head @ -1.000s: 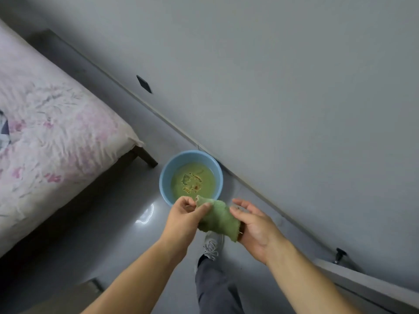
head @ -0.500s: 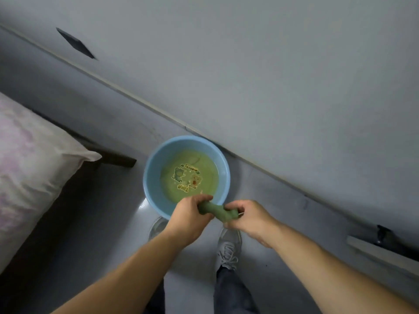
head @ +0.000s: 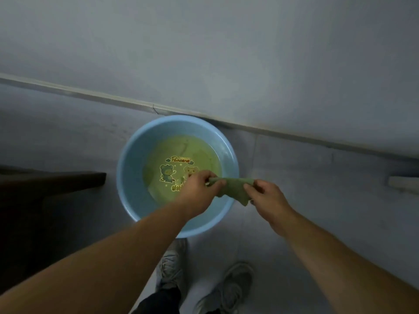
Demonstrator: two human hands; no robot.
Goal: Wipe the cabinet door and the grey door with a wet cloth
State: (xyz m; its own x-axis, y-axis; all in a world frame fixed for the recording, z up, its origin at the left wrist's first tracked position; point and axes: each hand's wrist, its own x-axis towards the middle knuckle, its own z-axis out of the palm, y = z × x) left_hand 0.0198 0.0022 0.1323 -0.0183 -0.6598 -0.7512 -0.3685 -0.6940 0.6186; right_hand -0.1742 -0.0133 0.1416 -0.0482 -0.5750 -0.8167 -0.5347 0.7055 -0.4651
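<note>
Your left hand (head: pixel 198 193) has its fingers curled tight round one end of the green cloth (head: pixel 235 189), and your right hand (head: pixel 267 198) pinches the other end between thumb and bent fingers, so the cloth is stretched in a short band between the two fists, with a loose corner hanging below your right thumb. Both hands hold it in the air above the near right part of the blue basin (head: pixel 130 177); the left hand is over the bowl, the right one over its rim or just outside it. The basin holds shallow greenish water (head: pixel 188 148) that covers the bottom and leaves the upper wall bare (a cartoon print (head: pixel 169 172) of small bears with a line of lettering shows through it). Nothing else lies in the water that you can see. The basin stands on the pale grey floor (head: pixel 317 182), its far edge close against a light strip (head: pixel 90 92) that runs along the foot of a broad grey surface (head: pixel 226 53); from this angle it may be a wall or a door, and the view does not settle it. To the left of the basin, apart from it, a dark wooden bar (head: pixel 68 180) juts in low. Your shoes (head: pixel 231 288) stand just behind the basin, toes toward it.
</note>
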